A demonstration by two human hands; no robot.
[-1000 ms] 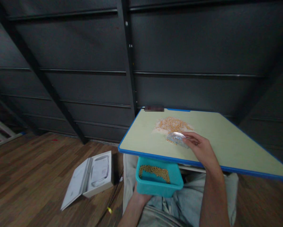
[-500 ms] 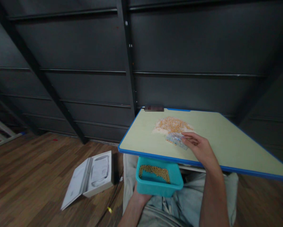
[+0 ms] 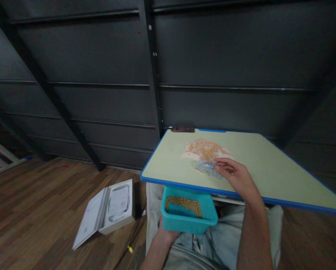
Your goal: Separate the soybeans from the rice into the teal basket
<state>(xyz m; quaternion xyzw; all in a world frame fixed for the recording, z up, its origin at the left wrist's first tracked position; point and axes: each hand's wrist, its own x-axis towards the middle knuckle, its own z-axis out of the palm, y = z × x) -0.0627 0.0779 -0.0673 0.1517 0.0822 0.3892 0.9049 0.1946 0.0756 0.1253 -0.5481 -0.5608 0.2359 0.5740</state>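
Between the fingertips and thumb of my right hand (image 3: pixel 232 173) is a clear plastic protractor (image 3: pixel 205 165), held low over the pale tabletop. A few yellow soybeans lie along its near edge. Just beyond it spreads a heap of soybeans (image 3: pixel 209 149) mixed with white grains that look like rice. My left hand (image 3: pixel 168 233) grips a turquoise plastic box (image 3: pixel 188 224) from its left and underside, and most of its fingers are hidden beneath. Inside the box, soybeans (image 3: pixel 184 203) are banked toward the far and right sides, in front of the table's near edge.
The pale board table (image 3: pixel 274 168) has a raised blue edge. A dark object (image 3: pixel 182 129) sits at its far left corner. On the wooden floor lie an open white carton (image 3: pixel 118 206) and a black cable (image 3: pixel 132 236). A dark panelled wall (image 3: pixel 226 52) stands behind.
My right hand has shifted slightly left, and the protractor has turned a little and moved with it along the near edge of the heap. The left hand and box stay still.
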